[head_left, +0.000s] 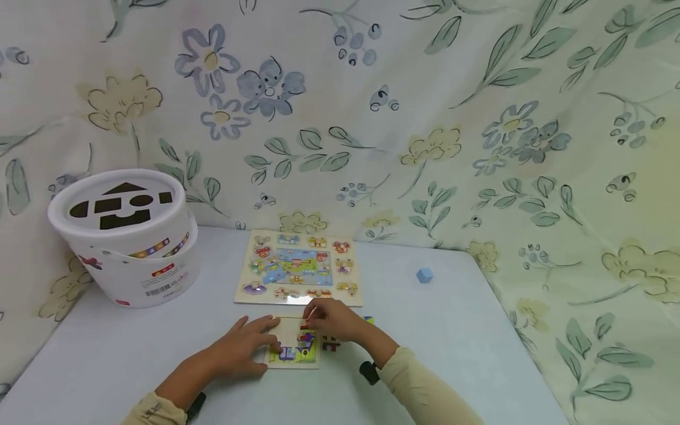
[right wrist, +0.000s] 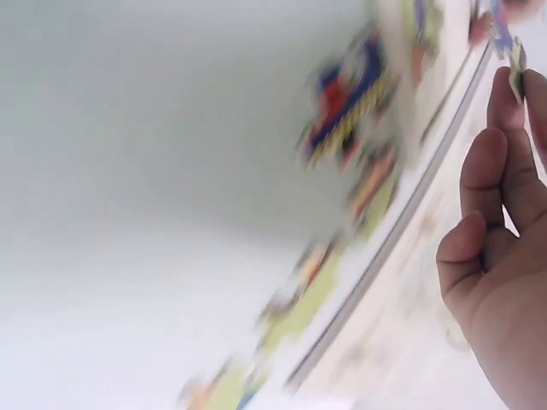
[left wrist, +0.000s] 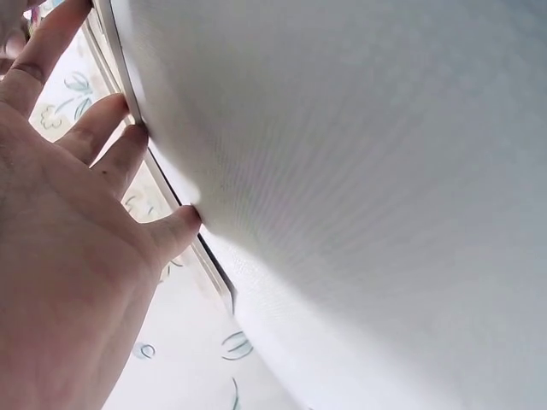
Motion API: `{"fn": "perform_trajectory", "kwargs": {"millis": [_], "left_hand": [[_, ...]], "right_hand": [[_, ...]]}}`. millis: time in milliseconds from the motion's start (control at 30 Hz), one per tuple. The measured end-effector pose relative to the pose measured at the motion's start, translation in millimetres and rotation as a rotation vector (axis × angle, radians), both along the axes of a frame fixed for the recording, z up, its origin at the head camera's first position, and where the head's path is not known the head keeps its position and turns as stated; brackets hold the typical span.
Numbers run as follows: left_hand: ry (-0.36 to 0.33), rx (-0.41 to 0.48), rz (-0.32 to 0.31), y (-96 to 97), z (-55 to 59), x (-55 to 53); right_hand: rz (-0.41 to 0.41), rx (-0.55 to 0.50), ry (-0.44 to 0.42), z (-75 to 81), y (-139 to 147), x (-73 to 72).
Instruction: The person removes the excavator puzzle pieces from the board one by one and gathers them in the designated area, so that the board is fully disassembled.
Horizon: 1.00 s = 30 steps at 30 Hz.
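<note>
A small jigsaw board with a pale wooden tray lies flat near the front of the table, with several colourful pieces fitted along its bottom and right side. My left hand rests at the board's left side with fingers spread; in the left wrist view its fingertips touch the board's edge. Over the board's upper right, my right hand pinches a puzzle piece between thumb and index finger. Loose puzzle pieces lie just right of the board, partly hidden under the right hand and wrist.
Behind the small board lies a larger picture puzzle board. A white shape-sorter bucket with a cut-out lid stands at the left. A blue block sits at the back right. Floral fabric hangs behind the table.
</note>
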<state>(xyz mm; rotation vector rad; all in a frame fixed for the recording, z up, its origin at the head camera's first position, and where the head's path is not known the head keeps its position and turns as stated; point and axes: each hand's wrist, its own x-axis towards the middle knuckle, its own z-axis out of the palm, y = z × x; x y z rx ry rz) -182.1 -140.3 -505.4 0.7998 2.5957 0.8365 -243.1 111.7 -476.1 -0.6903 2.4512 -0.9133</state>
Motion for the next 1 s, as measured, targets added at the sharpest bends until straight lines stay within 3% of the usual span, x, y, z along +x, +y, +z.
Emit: {"fn": "perform_trajectory", "kwargs": {"millis": [367, 533, 1000], "left_hand": [[0.001, -0.009, 0.041, -5.1, -6.0, 4.9], [-0.009, 0.000, 0.040, -7.2, -6.2, 5.4], [0.000, 0.018, 0.012, 0.8, -8.0, -2.1]], "right_hand": [[-0.098, 0.044, -0.046, -5.5, 66.3, -3.9], [-0.107, 0.055, -0.083, -12.0, 74.8, -3.3], [-0.147, 0.102, -0.023, -9.8, 86.1, -0.7]]}}
